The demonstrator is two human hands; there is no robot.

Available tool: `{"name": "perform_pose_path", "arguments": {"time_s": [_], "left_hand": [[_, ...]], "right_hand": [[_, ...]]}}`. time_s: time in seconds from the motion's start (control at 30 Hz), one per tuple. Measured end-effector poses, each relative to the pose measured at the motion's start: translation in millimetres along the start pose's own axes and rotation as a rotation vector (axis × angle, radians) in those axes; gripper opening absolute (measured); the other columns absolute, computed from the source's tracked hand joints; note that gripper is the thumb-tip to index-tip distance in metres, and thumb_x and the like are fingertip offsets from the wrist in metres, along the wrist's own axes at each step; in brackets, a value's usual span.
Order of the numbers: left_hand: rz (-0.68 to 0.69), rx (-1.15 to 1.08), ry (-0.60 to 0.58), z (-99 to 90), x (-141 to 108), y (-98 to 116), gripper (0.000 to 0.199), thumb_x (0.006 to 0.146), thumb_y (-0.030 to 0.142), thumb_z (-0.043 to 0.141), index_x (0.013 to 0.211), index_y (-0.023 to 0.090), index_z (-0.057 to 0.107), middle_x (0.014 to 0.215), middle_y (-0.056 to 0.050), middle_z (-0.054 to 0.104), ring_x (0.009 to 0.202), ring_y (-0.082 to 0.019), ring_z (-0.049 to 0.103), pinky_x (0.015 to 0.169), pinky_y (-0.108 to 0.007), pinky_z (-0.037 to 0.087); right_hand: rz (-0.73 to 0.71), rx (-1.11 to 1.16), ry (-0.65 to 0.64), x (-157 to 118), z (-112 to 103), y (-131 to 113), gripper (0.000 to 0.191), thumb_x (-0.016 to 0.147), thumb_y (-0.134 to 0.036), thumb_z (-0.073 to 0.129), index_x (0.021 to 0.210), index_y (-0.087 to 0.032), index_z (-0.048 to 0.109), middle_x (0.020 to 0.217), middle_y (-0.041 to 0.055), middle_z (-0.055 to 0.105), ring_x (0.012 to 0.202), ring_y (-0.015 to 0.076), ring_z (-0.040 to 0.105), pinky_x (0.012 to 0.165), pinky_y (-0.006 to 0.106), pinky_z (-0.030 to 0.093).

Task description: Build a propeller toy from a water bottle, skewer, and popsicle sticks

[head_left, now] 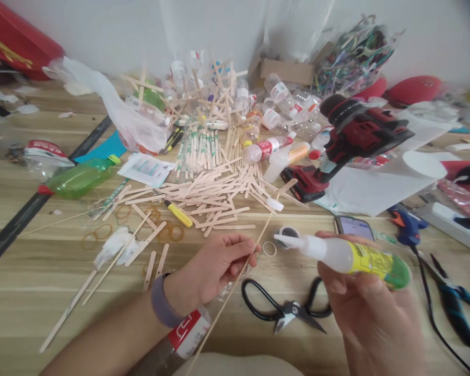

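Plainly apart, both hands were closed on things: the left hand pinched a thin stick between thumb and fingers, and the right hand gripped a squeeze bottle. The bottle's yellow and green label carried print too blurred to read. It lay nearly level above the palm, its long white nozzle pointing left, towards the stick but apart from it. The stick slanted from the bottom edge, where it was cut off, up and rightward past the fingertips to a white cap; whether the two touched could not be told.

Under the left wrist, a drink bottle showed a red and white label with partial characters, the rest hidden by the forearm. Open black-handled scissors lay between the hands on the table.

Farther out, flat wooden sticks were heaped near a yellow cutter. A red and black drill stood to the right, lettering round its collar illegible. Behind the heap, plastic bottles overlapped, their small labels unreadable. A phone was partly covered by the right hand.
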State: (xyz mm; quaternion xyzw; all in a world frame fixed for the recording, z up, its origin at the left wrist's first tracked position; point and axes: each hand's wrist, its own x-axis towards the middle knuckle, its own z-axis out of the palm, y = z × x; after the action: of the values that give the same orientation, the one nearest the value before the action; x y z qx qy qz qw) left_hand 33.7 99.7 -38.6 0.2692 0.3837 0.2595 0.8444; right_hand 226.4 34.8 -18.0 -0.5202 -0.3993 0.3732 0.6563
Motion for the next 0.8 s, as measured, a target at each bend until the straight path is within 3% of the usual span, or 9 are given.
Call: {"name": "perform_pose_path", "arguments": {"time_s": [0.23, 0.8], "left_hand": [[-0.025, 0.010, -0.002, -0.9, -0.7, 0.1, 0.022, 0.072, 0.034, 0.075, 0.072, 0.014, 0.066, 0.060, 0.001, 0.058, 0.045, -0.004, 0.030, 0.042, -0.019, 0.016], [-0.062, 0.098, 0.019, 2.9, -4.0, 1.5, 0.018, 0.074, 0.028, 0.067, 0.063, 0.016, 0.060, 0.055, 0.003, 0.056, 0.041, -0.004, 0.030, 0.037, -0.018, 0.021]], "right_hand": [[-0.061, 0.016, -0.059, -5.2, 1.9, 0.3, 0.022, 0.078, -0.036, 0.075, 0.096, -0.028, 0.065, 0.099, 0.0065, 0.076, 0.044, 0.0135, 0.055, 0.041, 0.030, 0.044], [-0.071, -0.203, -0.028, -18.0, 15.3, -3.2, 0.026, 0.079, -0.040, 0.073, 0.096, -0.024, 0.061, 0.092, 0.0077, 0.072, 0.048, 0.0162, 0.061, 0.040, 0.031, 0.051]]}}
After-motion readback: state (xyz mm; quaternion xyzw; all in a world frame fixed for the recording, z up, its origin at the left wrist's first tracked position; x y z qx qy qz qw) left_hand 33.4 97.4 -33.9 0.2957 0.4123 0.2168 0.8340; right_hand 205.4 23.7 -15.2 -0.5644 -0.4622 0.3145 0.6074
